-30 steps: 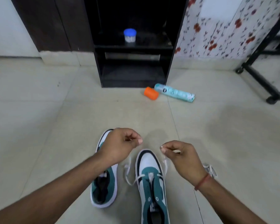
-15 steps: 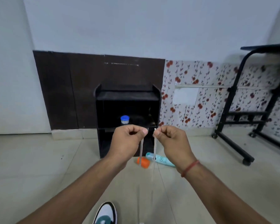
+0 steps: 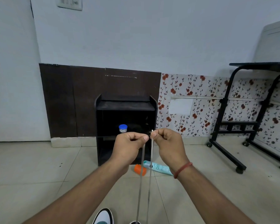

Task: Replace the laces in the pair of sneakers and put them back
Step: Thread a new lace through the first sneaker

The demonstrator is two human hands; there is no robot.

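White sneaker [image 3: 103, 216] toes sit on the floor at the bottom edge, and I've got my left hand [image 3: 129, 147] and right hand [image 3: 167, 143] each pinching a lace [image 3: 141, 172] end up high, so I'd match both lengths before threading on.

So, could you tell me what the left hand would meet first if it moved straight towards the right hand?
The left hand would first meet the right hand; their thumb tips look almost touching, though depth is unclear.
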